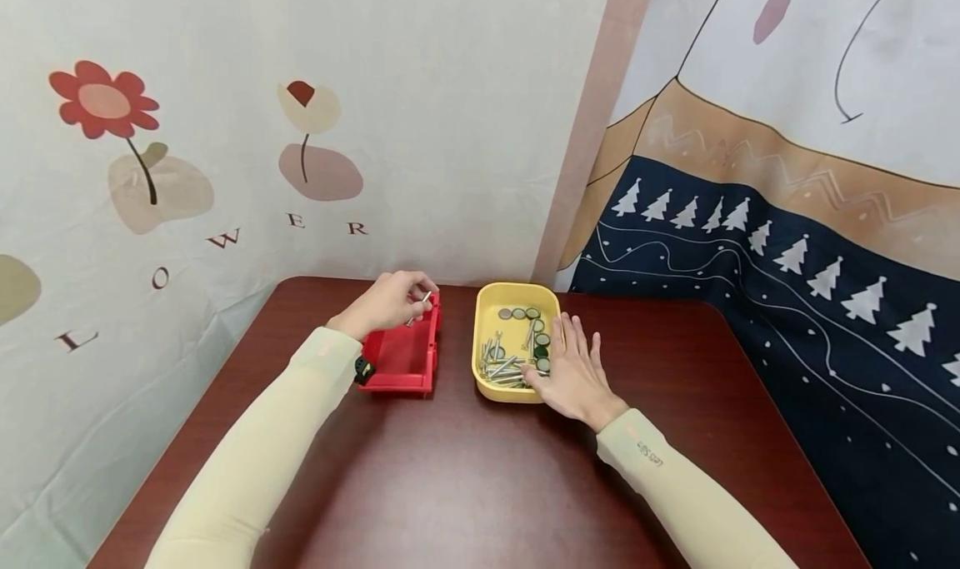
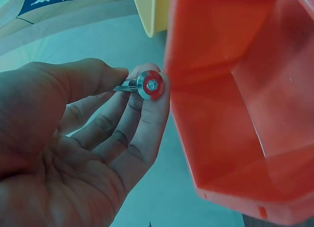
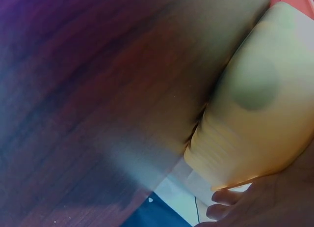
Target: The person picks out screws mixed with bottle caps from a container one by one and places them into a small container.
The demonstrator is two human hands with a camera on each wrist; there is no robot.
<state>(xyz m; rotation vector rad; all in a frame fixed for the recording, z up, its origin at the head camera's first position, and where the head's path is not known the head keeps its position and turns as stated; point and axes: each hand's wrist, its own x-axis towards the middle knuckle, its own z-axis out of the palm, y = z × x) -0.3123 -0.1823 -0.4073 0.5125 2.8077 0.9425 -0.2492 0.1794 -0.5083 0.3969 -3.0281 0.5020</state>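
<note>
My left hand (image 1: 386,304) pinches a silver bolt (image 2: 150,85) between thumb and fingers, beside the left wall and over the far part of a red bin (image 1: 397,351). The left wrist view shows the bolt's wide round head with a hex socket. To the right stands a yellow tray (image 1: 497,293) holding several long bolts (image 1: 504,371) and several round grey and dark discs (image 1: 542,351). My right hand (image 1: 576,377) rests at the tray's right rim, fingers extended and thumb over the bolts. The right wrist view catches only part of this hand (image 3: 265,205).
Both containers stand near the back edge of a dark red-brown table (image 1: 465,477), with a narrow gap between them. A patterned cloth (image 1: 450,119) hangs behind the table. A small black device (image 1: 363,371) sits by my left wrist.
</note>
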